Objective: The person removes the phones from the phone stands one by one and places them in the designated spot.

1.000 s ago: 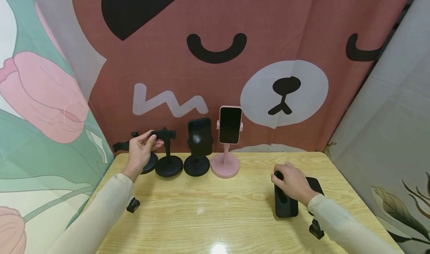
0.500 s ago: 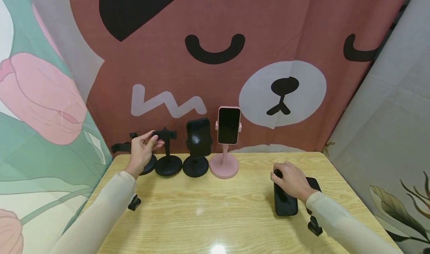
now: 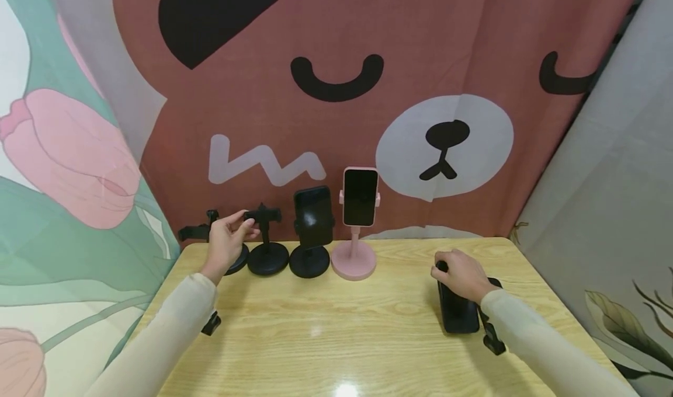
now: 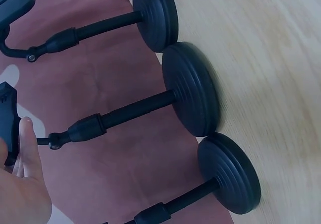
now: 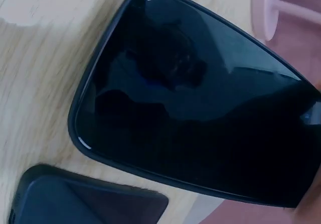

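Observation:
My left hand (image 3: 227, 244) pinches the holder head (image 3: 267, 215) of a black phone stand (image 3: 268, 259) near the table's back edge. In the left wrist view the thumb and fingers meet at the holder (image 4: 9, 121), and the stand's round base (image 4: 193, 91) rests on the table. At the right, my right hand (image 3: 462, 275) grips the upper end of a black smartphone (image 3: 460, 315), screen facing up. The right wrist view shows this phone (image 5: 190, 103) close up, its gripped end at the right edge. A second phone (image 5: 85, 199) lies beside it on the table, partly hidden.
Another black stand (image 3: 195, 232) is left of the pinched one, partly behind my left hand. To the right stand a black stand holding a phone (image 3: 314, 217) and a pink stand (image 3: 353, 263) with a phone (image 3: 360, 197). A printed curtain (image 3: 336, 128) hangs behind the table.
The phone in my right hand has shifted slightly right, and its angle has changed. My left hand stays at the stand's holder head.

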Demonstrator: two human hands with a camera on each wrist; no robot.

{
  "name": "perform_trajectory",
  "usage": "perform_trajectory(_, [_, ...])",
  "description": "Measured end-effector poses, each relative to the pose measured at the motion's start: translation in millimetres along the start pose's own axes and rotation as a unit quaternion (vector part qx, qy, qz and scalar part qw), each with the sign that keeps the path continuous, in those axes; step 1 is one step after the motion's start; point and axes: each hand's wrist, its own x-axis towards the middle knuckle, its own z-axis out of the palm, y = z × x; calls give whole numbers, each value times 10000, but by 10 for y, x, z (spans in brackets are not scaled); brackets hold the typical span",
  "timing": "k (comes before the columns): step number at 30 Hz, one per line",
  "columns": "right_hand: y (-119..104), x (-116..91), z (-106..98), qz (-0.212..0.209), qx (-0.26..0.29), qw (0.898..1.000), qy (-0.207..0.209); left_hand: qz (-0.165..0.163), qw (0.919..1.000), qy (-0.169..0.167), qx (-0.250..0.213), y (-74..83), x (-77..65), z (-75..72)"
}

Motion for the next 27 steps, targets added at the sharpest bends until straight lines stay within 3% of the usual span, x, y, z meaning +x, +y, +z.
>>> perform_trajectory(10, [187, 2, 71, 148, 319, 9985, -421, -38, 9981, -21, 613, -64, -45, -30])
perform_trajectory(27, [361, 133, 224, -127, -101, 9982, -573, -91, 9995, -80, 292, -67, -34, -20])
